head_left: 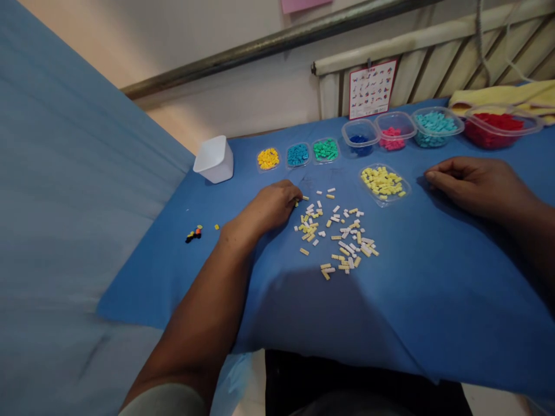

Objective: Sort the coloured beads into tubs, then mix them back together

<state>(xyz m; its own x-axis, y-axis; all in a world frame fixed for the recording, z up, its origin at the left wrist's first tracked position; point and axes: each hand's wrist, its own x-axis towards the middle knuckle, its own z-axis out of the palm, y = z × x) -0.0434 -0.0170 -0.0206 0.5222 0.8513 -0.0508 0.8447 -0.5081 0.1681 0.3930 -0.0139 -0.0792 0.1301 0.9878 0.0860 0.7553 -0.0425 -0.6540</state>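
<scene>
A loose pile of small yellow and white bricks (340, 234) lies on the blue cloth-covered table (433, 289). My left hand (269, 207) rests at the pile's left edge, fingers curled in a pinch on a small yellow brick (297, 202). My right hand (472, 182) lies on the cloth to the right, fingers loosely curled and nothing visible in it, beside a clear tray of pale yellow bricks (384, 182).
Along the far edge stand small clear trays of yellow (267, 158), blue (298, 154), green (325, 149), dark blue (359, 138), pink (392, 138), turquoise (436, 126) and red (494, 127) bricks. A white tub (214, 160) lies overturned at left. A few stray bricks (195, 233) lie near the left edge.
</scene>
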